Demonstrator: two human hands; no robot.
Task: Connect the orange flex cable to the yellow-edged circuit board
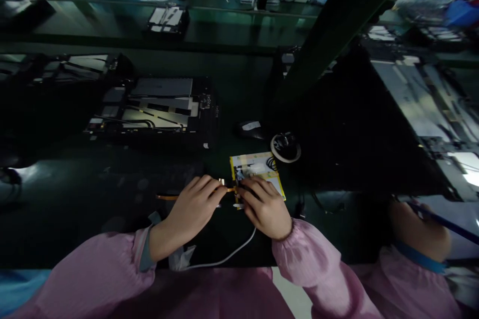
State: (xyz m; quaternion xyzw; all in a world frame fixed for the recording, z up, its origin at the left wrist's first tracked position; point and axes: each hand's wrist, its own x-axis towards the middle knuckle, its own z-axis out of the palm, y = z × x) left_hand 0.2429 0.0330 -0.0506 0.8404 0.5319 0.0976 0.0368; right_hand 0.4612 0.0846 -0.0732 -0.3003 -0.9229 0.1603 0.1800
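My left hand (192, 209) is closed, with thumb and fingertips pinched on a thin orange flex cable (166, 197) that sticks out on its left side. Beside it, my right hand (266, 208) rests over a flat, yellow-edged white battery pack (247, 161), its fingers bent and pressed together at the pack's left edge. The right fingertips meet the end of the orange strip; what exactly they grip is hidden. A white cable (232, 254) runs from below the right hand toward a clear plastic piece (182, 258).
Behind the battery pack lie a roll of tape (275, 152) and a dark mouse-shaped object (251, 128). Stacked open device housings (160, 104) stand at left, more (422, 94) at right. A dark post (329, 35) slants across. A co-worker's arm (419, 232) is at right; others work opposite.
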